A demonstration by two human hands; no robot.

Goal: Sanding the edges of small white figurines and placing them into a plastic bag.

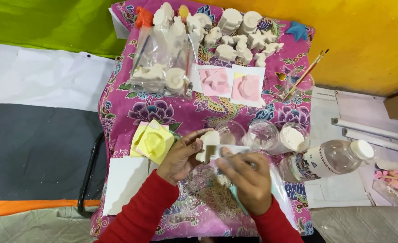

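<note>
My left hand [181, 157] holds a small white plaster figure [209, 143] upright over the pink flowered tablecloth [131, 105]. My right hand [246, 175] is closed around a clear plastic bag [277, 184] and touches the figure's lower edge. Both arms wear red sleeves. A yellow mould [154, 141] lies just left of my left hand.
Clear plastic cups [262, 134], one holding white powder [293, 137], stand beyond my hands. A plastic bottle [329, 158] lies on its side at right. Several white plaster figures [239, 38], bagged ones [160, 74], two pink moulds [230, 83] and paintbrushes [304, 74] fill the far side.
</note>
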